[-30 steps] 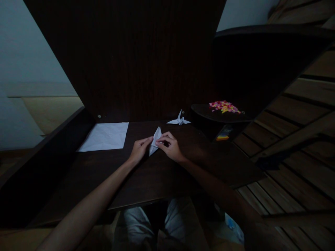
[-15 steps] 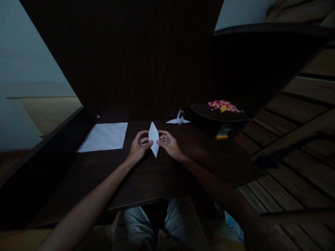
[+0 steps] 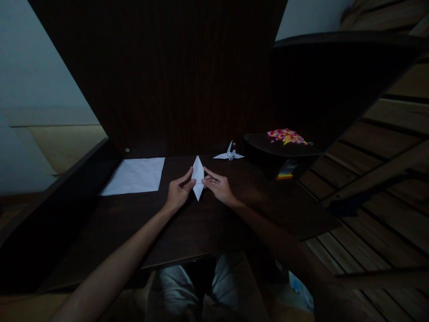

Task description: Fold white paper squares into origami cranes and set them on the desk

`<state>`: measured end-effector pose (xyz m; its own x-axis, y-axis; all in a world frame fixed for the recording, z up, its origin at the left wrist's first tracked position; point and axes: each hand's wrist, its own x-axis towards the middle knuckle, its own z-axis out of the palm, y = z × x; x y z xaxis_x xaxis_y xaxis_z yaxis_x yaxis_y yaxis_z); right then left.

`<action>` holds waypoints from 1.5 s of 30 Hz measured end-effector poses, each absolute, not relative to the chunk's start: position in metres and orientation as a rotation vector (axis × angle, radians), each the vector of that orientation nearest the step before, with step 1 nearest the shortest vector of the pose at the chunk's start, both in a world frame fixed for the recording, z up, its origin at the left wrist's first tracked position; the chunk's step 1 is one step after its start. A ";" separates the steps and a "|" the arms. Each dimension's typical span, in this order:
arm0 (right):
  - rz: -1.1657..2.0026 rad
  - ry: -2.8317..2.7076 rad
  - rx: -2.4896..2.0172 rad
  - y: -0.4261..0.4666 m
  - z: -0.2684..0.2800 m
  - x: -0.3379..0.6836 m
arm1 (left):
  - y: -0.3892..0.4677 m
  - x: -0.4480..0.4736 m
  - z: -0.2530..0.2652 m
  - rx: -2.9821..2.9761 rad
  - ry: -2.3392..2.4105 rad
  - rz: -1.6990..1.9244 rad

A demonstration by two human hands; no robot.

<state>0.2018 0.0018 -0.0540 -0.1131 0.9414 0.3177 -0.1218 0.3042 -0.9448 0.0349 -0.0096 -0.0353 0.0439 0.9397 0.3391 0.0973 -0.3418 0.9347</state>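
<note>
A long diamond of folded white paper stands between my two hands, points towards and away from me, a crease running down its middle. My left hand pinches its left edge between thumb and fingers. On the opposite edge, my right hand grips it the same way, thumb near the middle crease. Behind the hands, a finished white paper crane rests on the dark desk, wings spread. To the left lies a flat white sheet of paper with faint creases.
A curved corner shelf at the right carries a heap of small pink, red and yellow pieces. Below it, something yellow shows in a compartment. A tall dark panel rises behind the desk, and a low side board borders the left.
The folded paper has turned slightly in my hands and sits more upright. My left fingers have shifted along its edge, with the index finger now straighter. The crane and sheet stay put.
</note>
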 end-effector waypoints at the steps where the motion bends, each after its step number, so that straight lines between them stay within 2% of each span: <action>1: 1.111 -1.355 -0.834 0.002 -0.054 0.202 | -0.010 0.035 -0.036 1.565 1.089 1.390; 15: 1.082 -1.351 -0.836 0.001 -0.050 0.202 | -0.008 0.038 -0.035 1.398 1.020 1.452; 23: 1.044 -1.400 -0.844 0.001 -0.050 0.203 | -0.007 0.038 -0.033 1.246 0.957 1.344; 35: 1.112 -1.441 -0.759 0.001 -0.049 0.204 | -0.010 0.033 -0.031 1.432 0.983 1.298; 45: 1.062 -1.467 -0.790 0.000 -0.048 0.206 | -0.009 0.034 -0.033 1.175 0.864 1.273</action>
<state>0.2058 -0.0002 -0.0479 -0.1714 0.9078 0.3827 -0.0804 0.3743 -0.9238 0.0342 -0.0088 -0.0332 0.1432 0.9818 0.1247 -0.2462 -0.0867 0.9653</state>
